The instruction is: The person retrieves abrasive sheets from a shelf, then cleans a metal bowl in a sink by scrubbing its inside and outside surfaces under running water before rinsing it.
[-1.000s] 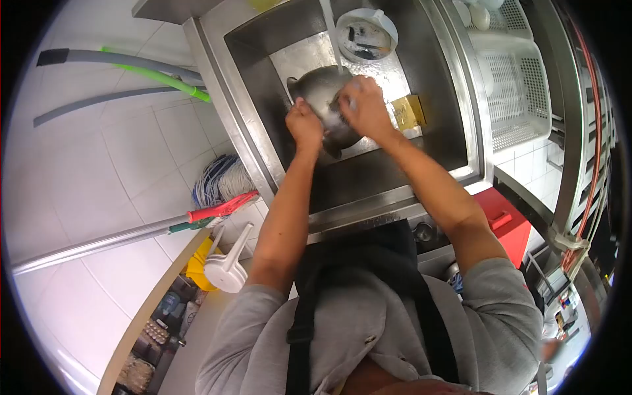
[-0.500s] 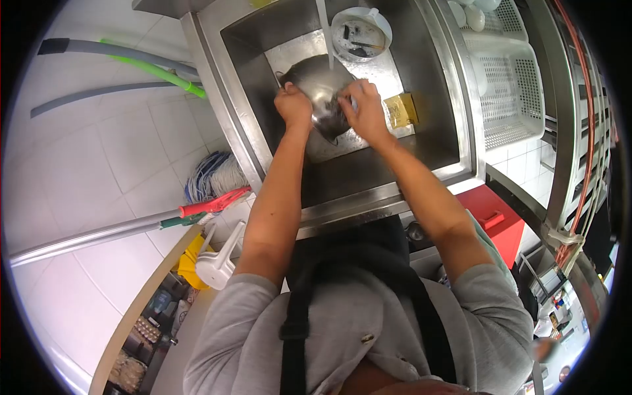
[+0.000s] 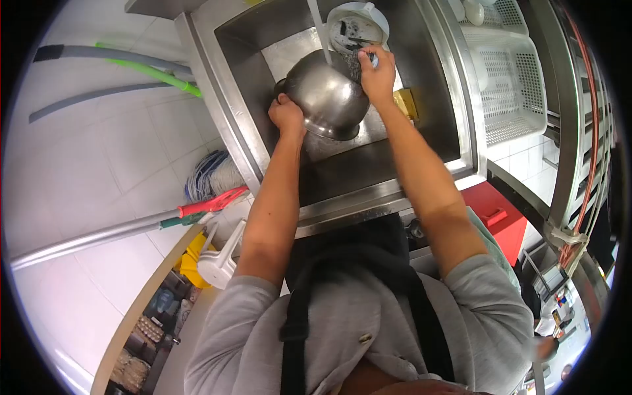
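Note:
A shiny steel pot [image 3: 326, 95] is tilted in the metal sink [image 3: 299, 174], its rounded outer wall facing up. My left hand [image 3: 288, 115] is closed on the pot's left edge, near a dark side handle. At the pot's upper right, my right hand [image 3: 378, 76] is closed on a grey, mesh-like steel wool scrubber [image 3: 353, 66]. Something small and bluish shows between its fingers, too small to name. A stream of water [image 3: 316, 26] falls onto the top of the pot.
A white plastic container [image 3: 359, 26] with cloudy water and dark utensils stands at the sink's back. A yellow packet [image 3: 406, 104] lies at the right, partly behind my wrist. White baskets [image 3: 507, 92] stand right of the sink; a mop [image 3: 214, 176] stands at the left.
The pot has turned, showing more of its outer wall. My right hand has moved up and right, from the pot's lower face to its far edge. My left hand has shifted slightly down.

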`<state>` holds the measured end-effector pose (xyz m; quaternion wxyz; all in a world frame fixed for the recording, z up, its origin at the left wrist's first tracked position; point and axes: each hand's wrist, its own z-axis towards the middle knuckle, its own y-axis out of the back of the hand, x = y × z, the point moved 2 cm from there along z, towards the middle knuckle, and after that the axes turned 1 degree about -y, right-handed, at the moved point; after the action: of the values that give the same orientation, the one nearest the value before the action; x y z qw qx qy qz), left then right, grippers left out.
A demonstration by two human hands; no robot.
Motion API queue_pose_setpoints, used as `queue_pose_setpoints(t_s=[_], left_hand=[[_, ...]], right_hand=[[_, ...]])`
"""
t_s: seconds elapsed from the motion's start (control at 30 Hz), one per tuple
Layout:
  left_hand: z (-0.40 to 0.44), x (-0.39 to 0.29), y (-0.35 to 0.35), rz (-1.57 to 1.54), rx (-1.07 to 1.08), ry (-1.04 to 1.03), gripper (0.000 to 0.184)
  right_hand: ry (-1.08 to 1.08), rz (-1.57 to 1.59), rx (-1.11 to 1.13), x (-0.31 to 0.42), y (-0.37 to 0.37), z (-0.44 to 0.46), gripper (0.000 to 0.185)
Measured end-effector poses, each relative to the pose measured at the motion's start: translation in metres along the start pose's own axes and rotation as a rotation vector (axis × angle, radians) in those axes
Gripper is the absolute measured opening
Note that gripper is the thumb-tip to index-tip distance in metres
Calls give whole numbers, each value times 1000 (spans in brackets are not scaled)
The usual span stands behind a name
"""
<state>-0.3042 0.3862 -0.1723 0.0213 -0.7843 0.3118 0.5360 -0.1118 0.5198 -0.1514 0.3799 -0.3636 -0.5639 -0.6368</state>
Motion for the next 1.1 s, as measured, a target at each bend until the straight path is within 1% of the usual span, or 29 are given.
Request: queue_pose_setpoints(t_s=[0.03, 0.1, 0.17, 0.2, 0.23, 0.27, 0.33, 0.37, 0.43, 0.47, 0.57, 0.6, 0.67, 0.7, 0.73, 0.77, 0.83, 0.87, 0.97, 1.0, 1.1], left_hand=[[-1, 8, -3, -28, -24, 26, 31], [10, 17, -8, 10, 41, -79, 30], [10, 12, -9, 78, 76, -167, 29], [0, -4, -13, 127, 86, -201, 28], [-8, -9, -14, 183, 102, -231, 28], [0, 2, -23, 87, 42, -137, 30], [-2, -10, -25, 183, 53, -163, 31], [1, -20, -29, 223, 57, -182, 32], [4, -21, -28, 155, 75, -170, 32], [2, -17, -25, 133, 85, -158, 32], [-7, -23, -26, 203, 58, -217, 32], [-3, -20, -26, 186, 59, -211, 31], [11, -7, -28, 144, 61, -192, 31], [14, -2, -31, 173, 48, -246, 30], [17, 2, -32, 205, 34, -299, 30], [15, 9, -32, 240, 23, -350, 30], [10, 0, -33, 282, 22, -381, 30], [13, -11, -38, 294, 24, -406, 30], [16, -13, -34, 229, 82, -346, 31], [15, -14, -32, 220, 77, -371, 32], [2, -24, -32, 172, 86, -426, 34]], right_hand=[[65, -32, 36, 9, 5, -12, 20], [199, -91, 121, 30, 15, -39, 21], [352, -236, 255, 53, 20, -51, 23], [429, -305, 318, 62, 19, -52, 25], [404, -310, 309, 63, 13, -44, 25], [391, -319, 296, 60, 2, -21, 25], [386, -311, 272, 57, 1, -14, 23], [392, -308, 317, 55, 7, -20, 22], [393, -302, 425, 59, 27, -44, 20], [387, -288, 440, 53, 24, -38, 19], [269, -307, 265, 50, 6, -6, 20], [299, -332, 241, 54, 7, -13, 17], [356, -312, 329, 59, 16, -34, 14], [380, -302, 381, 58, 19, -41, 13], [394, -333, 390, 57, 15, -29, 12], [373, -365, 337, 52, 9, -16, 12], [346, -428, 213, 49, 0, 10, 14], [331, -427, 242, 47, 5, 0, 16], [411, -348, 444, 61, 25, -50, 17], [404, -375, 483, 60, 22, -41, 18], [327, -510, 368, 52, -23, 20, 15]])
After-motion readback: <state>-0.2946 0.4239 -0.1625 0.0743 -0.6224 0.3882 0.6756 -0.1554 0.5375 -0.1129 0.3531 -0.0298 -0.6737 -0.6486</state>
